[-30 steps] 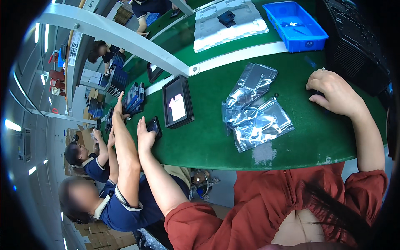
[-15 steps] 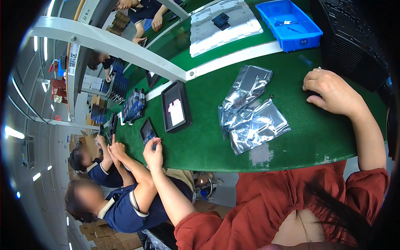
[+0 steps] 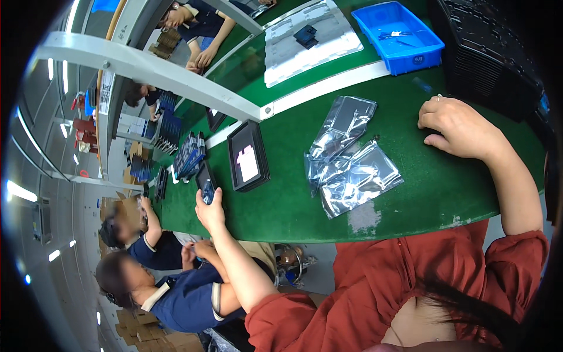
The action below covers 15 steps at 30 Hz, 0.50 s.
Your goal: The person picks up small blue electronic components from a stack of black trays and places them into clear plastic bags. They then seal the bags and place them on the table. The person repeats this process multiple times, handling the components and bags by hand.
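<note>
On the left, my left hand (image 3: 210, 214) is closed around a small dark glossy piece (image 3: 207, 192), thumb on one side and fingers on the other. A narrow black tray (image 3: 202, 173) lies just beyond it. Right of that is a stack of black trays (image 3: 261, 154) with a white and pink sheet (image 3: 248, 164) in the top one. Two shiny silver bags (image 3: 365, 180) overlap in the middle of the green table (image 3: 275, 214), the farther one with a dark flat panel in it. My right hand (image 3: 456, 128) rests on the table at the right, fingers loosely bent, holding nothing visible.
A blue bin (image 3: 404, 56) with small bits stands at the back right, beside a large black ribbed case (image 3: 489, 58). A white moulded tray (image 3: 311, 47) lies beyond the metal rail (image 3: 328, 88). Co-workers sit at left, the nearest in a navy shirt (image 3: 187, 296).
My left hand has moved slightly left, and the dark piece in it shows more fully. The nearest co-worker's arms have drawn back from the table. My right hand stays in place.
</note>
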Motion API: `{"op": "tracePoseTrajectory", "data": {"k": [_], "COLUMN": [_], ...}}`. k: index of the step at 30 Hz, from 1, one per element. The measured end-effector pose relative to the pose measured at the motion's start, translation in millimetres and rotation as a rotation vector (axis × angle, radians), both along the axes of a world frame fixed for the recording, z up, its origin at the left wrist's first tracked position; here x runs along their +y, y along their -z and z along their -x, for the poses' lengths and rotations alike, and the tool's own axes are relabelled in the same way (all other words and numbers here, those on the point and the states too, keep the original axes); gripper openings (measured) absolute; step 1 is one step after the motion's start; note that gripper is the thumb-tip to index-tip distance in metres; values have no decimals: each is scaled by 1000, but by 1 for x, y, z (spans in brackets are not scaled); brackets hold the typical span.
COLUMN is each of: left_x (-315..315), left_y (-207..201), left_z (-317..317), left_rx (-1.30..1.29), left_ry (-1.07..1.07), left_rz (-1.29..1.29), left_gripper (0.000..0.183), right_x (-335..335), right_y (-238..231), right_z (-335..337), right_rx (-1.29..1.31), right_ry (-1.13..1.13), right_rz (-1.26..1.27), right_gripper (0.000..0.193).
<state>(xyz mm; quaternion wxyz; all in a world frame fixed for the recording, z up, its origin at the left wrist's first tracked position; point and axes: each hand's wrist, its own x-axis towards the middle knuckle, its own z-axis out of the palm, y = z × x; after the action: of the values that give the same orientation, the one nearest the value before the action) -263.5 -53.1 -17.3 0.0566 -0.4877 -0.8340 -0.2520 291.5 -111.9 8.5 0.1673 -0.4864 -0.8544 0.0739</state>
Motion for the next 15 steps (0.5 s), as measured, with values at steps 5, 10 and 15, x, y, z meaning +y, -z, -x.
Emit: {"op": "tracePoseTrajectory", "data": {"k": [5, 10, 15], "left_x": [11, 34, 36], "left_y": [-20, -18, -22], "left_z": [-88, -138, -145], "left_rx": [2, 232, 287], "left_ry": [395, 217, 147], "left_rz": [-131, 210, 325], "left_gripper": [70, 73, 73], "right_x": [1, -2, -2], "right_y": [6, 2, 2], "right_z": [2, 1, -1], "right_rx": [-4, -28, -70], "right_ry": [-9, -5, -16], "right_rz": [-19, 5, 6], "right_gripper": [18, 17, 18]}}
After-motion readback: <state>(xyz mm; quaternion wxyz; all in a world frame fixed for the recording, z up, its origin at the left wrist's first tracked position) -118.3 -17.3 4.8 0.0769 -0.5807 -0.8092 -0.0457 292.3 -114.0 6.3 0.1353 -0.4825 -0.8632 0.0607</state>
